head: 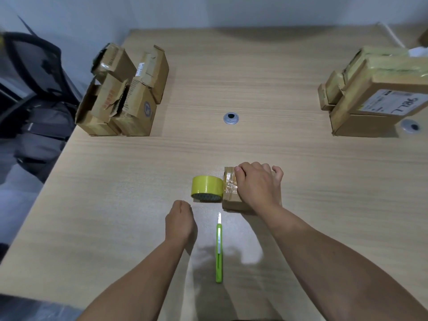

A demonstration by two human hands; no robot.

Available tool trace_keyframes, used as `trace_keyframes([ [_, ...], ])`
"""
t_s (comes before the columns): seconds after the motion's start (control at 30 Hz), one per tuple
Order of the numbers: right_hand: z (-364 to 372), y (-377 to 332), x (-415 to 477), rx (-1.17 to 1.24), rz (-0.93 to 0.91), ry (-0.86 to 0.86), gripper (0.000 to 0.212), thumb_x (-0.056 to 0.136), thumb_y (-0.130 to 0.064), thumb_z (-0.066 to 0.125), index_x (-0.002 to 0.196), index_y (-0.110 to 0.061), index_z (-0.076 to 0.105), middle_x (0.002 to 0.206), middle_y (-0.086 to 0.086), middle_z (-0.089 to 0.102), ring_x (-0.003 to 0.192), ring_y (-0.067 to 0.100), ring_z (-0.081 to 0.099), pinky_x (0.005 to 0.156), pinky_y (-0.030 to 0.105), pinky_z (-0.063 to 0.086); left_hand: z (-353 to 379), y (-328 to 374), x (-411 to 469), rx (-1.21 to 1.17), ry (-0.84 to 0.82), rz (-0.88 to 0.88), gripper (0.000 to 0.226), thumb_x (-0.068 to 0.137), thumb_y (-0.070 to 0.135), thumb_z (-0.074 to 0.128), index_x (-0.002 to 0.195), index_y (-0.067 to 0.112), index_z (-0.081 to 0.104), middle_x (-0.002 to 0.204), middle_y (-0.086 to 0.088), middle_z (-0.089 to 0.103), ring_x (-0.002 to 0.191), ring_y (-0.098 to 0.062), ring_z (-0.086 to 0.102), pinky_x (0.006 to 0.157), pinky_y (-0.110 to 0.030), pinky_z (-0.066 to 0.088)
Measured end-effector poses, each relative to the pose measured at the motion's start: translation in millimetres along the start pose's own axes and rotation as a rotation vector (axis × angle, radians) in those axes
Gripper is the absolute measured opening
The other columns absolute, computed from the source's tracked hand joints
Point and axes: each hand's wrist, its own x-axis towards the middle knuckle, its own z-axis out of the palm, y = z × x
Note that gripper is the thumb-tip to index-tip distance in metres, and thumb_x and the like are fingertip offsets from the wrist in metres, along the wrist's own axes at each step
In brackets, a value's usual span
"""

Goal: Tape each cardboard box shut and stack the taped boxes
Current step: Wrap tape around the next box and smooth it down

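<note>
Nearest: knife (218, 249), idle. Resting L hand (180, 220) beside it, fingers hidden, prob. empty. Gripping box (230, 188) w/ R hand (257, 184), mid-table, against tape (206, 187). Seems taped; next, lifting to stack (370, 93) far right.

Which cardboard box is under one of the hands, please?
The small taped box beside the yellow tape roll, gripped by the right hand; the others sit in the far-left pile and far-right pile.
</note>
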Motion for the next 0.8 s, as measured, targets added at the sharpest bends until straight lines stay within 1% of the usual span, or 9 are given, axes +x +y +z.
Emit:
trace_keyframes([
  [0.1, -1, -1, 0, -0.002, 0.0, 0.0, 0.042, 0.107, -0.043, 0.026, 0.115, -0.031, 0.065, 0.114, -0.005, 0.065, 0.114, 0.02, 0.05, 0.109, 0.043, 0.009, 5, -15, -8, 0.37, -0.259, 0.088, 0.024, 0.095, 0.036, 0.051, 0.089, 0.015, 0.059, 0.088, -0.001, 0.063, 0.079, -0.017, 0.056, 0.069, -0.033, 0.044],
  [0.17, -1, -1, 0, -0.004, 0.0, -0.004, 0.041, 0.107, -0.043, 0.026, 0.116, -0.031, 0.065, 0.114, -0.005, 0.064, 0.114, 0.02, 0.05, 0.109, 0.044, 0.01, 12, -23, -18, 0.635, -0.397, 0.165, 0.039, 0.085, 0.058, 0.058, 0.085, 0.019, 0.057, 0.086, 0.001, 0.063, 0.078, -0.017, 0.058, 0.069, -0.033, 0.047],
  [0.23, -1, -1, 0, -0.002, -0.001, -0.005, 0.041, 0.107, -0.043, 0.027, 0.116, -0.031, 0.065, 0.115, -0.005, 0.064, 0.115, 0.02, 0.05, 0.11, 0.045, 0.011, 20, -25, -25, 0.845, -0.403, 0.252, 0.046, 0.083, 0.065, 0.058, 0.091, 0.02, 0.056, 0.095, -0.001, 0.063, 0.085, -0.021, 0.06, 0.071, -0.034, 0.047],
  [0.3, -1, -1, 0, 0.0, -0.002, -0.003, 0.041, 0.107, -0.043, 0.027, 0.115, -0.031, 0.065, 0.114, -0.005, 0.065, 0.114, 0.021, 0.05, 0.111, 0.045, 0.012, 27, -20, -30, 0.968, -0.379, 0.339, 0.041, 0.09, 0.055, 0.056, 0.105, 0.017, 0.057, 0.106, -0.004, 0.061, 0.096, -0.024, 0.06, 0.074, -0.033, 0.045],
  [0.43, 0, -1, 0, -0.004, -0.002, -0.008, 0.042, 0.107, -0.043, 0.026, 0.116, -0.031, 0.065, 0.115, -0.005, 0.065, 0.114, 0.02, 0.05, 0.11, 0.045, 0.012, 31, -12, -31, 1.015, -0.385, 0.36, 0.023, 0.087, 0.03, 0.054, 0.105, 0.017, 0.057, 0.105, -0.005, 0.061, 0.091, -0.025, 0.059, 0.07, -0.031, 0.041],
  [0.5, 0, 0, 0, -0.007, -0.004, -0.002, 0.042, 0.107, -0.043, 0.026, 0.115, -0.031, 0.065, 0.114, -0.005, 0.065, 0.114, 0.02, 0.051, 0.11, 0.045, 0.012, 19, -3, -23, 0.974, -0.455, 0.343, 0.022, 0.079, 0.033, 0.058, 0.096, 0.018, 0.057, 0.093, -0.002, 0.06, 0.081, -0.022, 0.057, 0.066, -0.032, 0.045],
  [0.6, 0, -1, 0, -0.011, -0.004, -0.001, 0.042, 0.107, -0.043, 0.026, 0.115, -0.031, 0.065, 0.114, -0.005, 0.065, 0.114, 0.02, 0.051, 0.11, 0.045, 0.012, -17, 19, -5, 0.879, -0.666, 0.356, 0.02, 0.073, 0.036, 0.068, 0.082, 0.023, 0.056, 0.082, 0.001, 0.062, 0.077, -0.021, 0.061, 0.064, -0.033, 0.047],
  [0.7, 0, -1, 0, -0.017, -0.003, 0.004, 0.042, 0.107, -0.044, 0.026, 0.114, -0.031, 0.066, 0.113, -0.006, 0.065, 0.113, 0.02, 0.051, 0.109, 0.044, 0.012, -58, 56, 10, 0.856, -0.792, 0.403, 0.009, 0.084, 0.026, 0.066, 0.093, 0.024, 0.066, 0.077, 0.011, 0.066, 0.071, -0.009, 0.062, 0.066, -0.026, 0.047],
  [0.8, 0, -1, 0, -0.013, -0.004, -0.002, 0.042, 0.107, -0.044, 0.026, 0.114, -0.031, 0.065, 0.113, -0.006, 0.065, 0.113, 0.02, 0.051, 0.11, 0.044, 0.012, -83, 95, 24, 0.912, -0.689, 0.524, 0.019, 0.091, 0.021, 0.061, 0.106, 0.023, 0.071, 0.076, 0.014, 0.056, 0.076, -0.011, 0.054, 0.064, -0.023, 0.039],
])
